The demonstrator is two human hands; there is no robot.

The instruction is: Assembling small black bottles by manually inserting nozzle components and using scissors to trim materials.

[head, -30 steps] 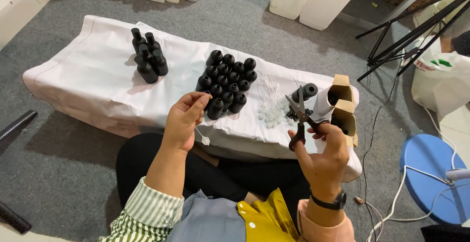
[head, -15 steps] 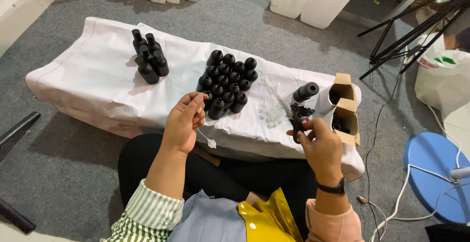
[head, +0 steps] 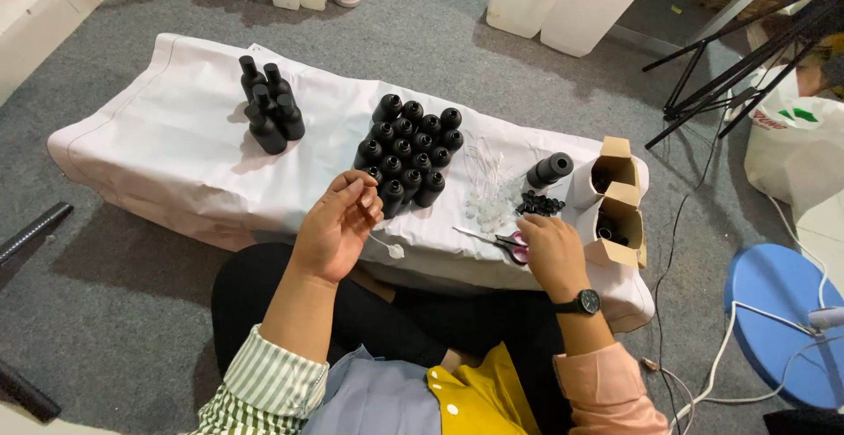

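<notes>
My left hand pinches a thin clear tube with a small white end, just in front of a block of several black bottles. On the white-covered low table, my right hand rests on the handles of a pair of scissors, whose blades lie flat pointing left. Beyond the scissors lie a pile of clear tubes and small black caps. One black bottle lies on its side.
A second, smaller group of black bottles stands at the table's far left. Two open cardboard boxes sit at its right end. White jugs, black tripod legs, a white bag and a blue round stool surround the table.
My right hand has come down from mid-air and laid the scissors on the table. My left hand has stayed in place with the tube.
</notes>
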